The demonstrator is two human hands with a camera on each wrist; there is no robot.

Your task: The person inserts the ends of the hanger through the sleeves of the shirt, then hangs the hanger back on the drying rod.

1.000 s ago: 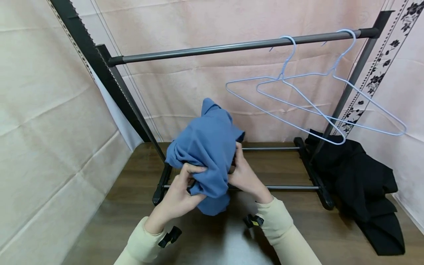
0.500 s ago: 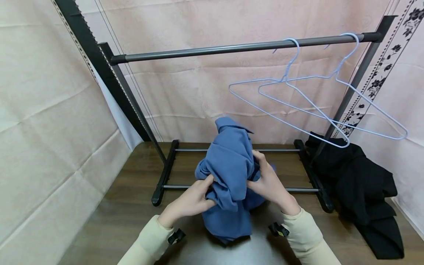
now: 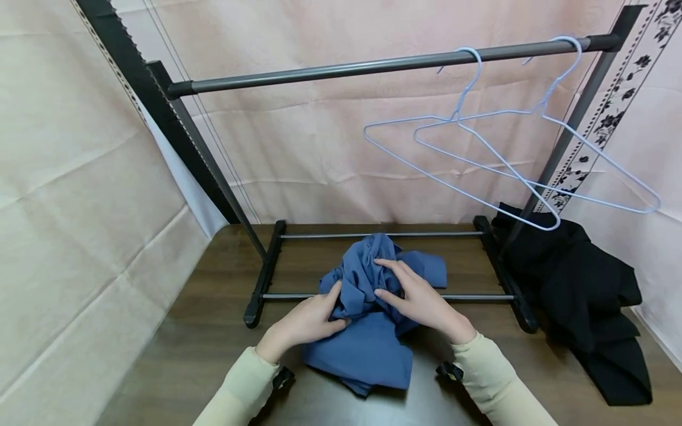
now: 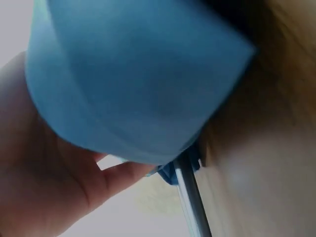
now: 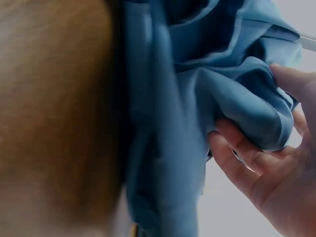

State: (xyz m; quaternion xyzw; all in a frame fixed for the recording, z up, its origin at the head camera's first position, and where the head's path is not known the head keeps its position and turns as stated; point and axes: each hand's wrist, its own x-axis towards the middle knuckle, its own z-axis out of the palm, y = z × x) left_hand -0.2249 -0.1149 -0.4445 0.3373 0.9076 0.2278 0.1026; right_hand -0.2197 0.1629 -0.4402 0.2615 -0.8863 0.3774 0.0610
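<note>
A bunched blue garment (image 3: 362,349) lies crumpled on the wooden tabletop, over the front lower bar of a small clothes rack. My left hand (image 3: 306,325) holds its left side, thumb toward me and fingers on the far side. On the right, my right hand (image 3: 421,299) has a gathered fold between thumb and fingers; the right wrist view shows this fold (image 5: 247,108) with fingers curled beneath it. In the left wrist view a smooth flap of the garment (image 4: 133,84) covers most of the left fingers.
The rack's top rail (image 3: 319,72) carries two light-blue wire hangers (image 3: 410,168) (image 3: 602,151) toward its right end. A black cloth (image 3: 581,296) lies heaped beside the rack's right foot (image 3: 503,272). Pale curtains (image 3: 298,154) stand behind and at the sides.
Both hands have lowered the blue garment onto the tabletop, moving right at first. It has collapsed into a lower heap, and the right hand has shifted from its side onto its upper folds.
</note>
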